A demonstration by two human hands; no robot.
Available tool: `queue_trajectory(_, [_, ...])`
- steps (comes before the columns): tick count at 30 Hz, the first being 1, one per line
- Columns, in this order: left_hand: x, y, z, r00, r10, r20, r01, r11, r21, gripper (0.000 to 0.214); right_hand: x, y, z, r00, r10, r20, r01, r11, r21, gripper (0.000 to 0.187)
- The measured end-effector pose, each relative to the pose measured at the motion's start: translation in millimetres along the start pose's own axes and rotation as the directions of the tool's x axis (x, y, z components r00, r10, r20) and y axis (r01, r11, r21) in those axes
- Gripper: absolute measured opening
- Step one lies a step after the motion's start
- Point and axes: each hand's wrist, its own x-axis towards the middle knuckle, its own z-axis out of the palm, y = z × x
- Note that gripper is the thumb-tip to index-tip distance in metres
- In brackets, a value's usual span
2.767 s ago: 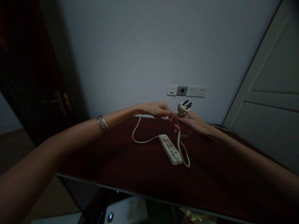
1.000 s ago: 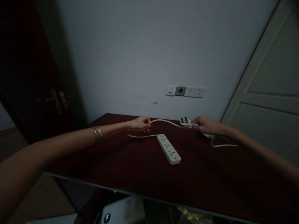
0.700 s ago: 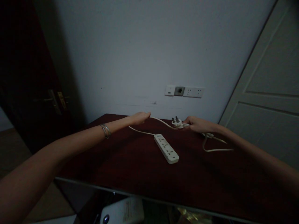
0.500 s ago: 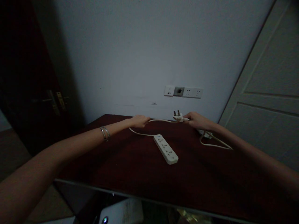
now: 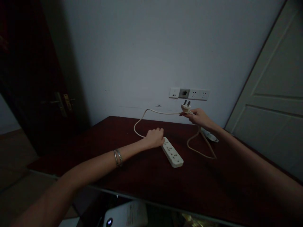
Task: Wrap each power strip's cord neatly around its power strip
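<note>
On the dark red desk (image 5: 132,176) lies a white power strip (image 5: 172,152). The left hand (image 5: 155,137) presses closed on its near end. The right hand (image 5: 198,116) pinches its plug (image 5: 186,108) up near the wall sockets (image 5: 189,93).

L. arm is extended fwd from the 7 o'clock corner, forearm angled toward 1 o'clock, two bracelets worn at the wrist. L. hand (image 5: 155,138) is held low, knuckles up, fingers curled down in a loose closed grip, thumb side toward 12 o'clock. R. arm is stretched from the 4 o'clock corner toward 11 o'clock, nearly straight at the elbow, wrist raised higher than the l. one. R. hand (image 5: 198,116) is pinched shut, thumb and forefinger brought together at 10 o'clock, remaining fingers folded under. Hands are kept well apart, r. at approx. 2 o'clock of l.
</note>
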Motion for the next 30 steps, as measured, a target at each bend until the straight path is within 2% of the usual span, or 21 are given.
queue_trajectory(3, [5,11,25.4,0.982,-0.134,0.134,0.144,0.988,-0.064,0.071,3,-1,4,0.999,-0.018,-0.044,0.019,1.000,0.008,0.042])
queue_trajectory(5, [13,15,34.3,0.947,-0.218,0.236,0.251,0.961,-0.119,0.092,5,-2,6,0.997,-0.022,-0.069,0.022,1.000,0.003,0.040])
queue_trajectory(7, [21,19,39.0,0.910,-0.264,0.320,0.325,0.933,-0.152,0.104,5,-4,8,0.996,-0.023,-0.088,0.024,1.000,0.005,0.039])
queue_trajectory(10, [32,29,44.7,0.884,-0.305,0.355,0.376,0.915,-0.150,0.110,6,-5,12,0.995,-0.021,-0.101,0.023,0.999,0.022,0.038])
queue_trajectory(15, [43,46,57.6,0.871,-0.361,0.333,0.415,0.904,-0.107,0.113,8,-6,18,0.991,-0.020,-0.136,0.027,0.998,0.053,0.038])
queue_trajectory(19, [47,50,61.4,0.831,-0.415,0.371,0.484,0.868,-0.113,0.111,8,-6,19,0.989,-0.009,-0.149,0.019,0.998,0.063,0.038])
queue_trajectory(21, [45,47,58.4,0.820,-0.397,0.412,0.489,0.860,-0.146,0.113,9,-4,17,0.988,-0.011,-0.157,0.023,0.997,0.070,0.038])
queue_trajectory(24, [41,36,44.7,0.839,-0.347,0.420,0.448,0.878,-0.171,0.115,11,1,10,0.983,-0.032,-0.179,0.045,0.997,0.069,0.038])
queue_trajectory(27, [41,19,18.1,0.889,-0.303,0.342,0.392,0.891,-0.230,0.112,13,7,2,0.973,-0.036,-0.226,0.049,0.998,0.049,0.037])
queue_trajectory(30, [45,-3,-16.4,0.926,-0.206,0.318,0.338,0.827,-0.450,0.099,15,17,-4,0.961,0.015,-0.277,-0.001,0.999,0.052,0.036])
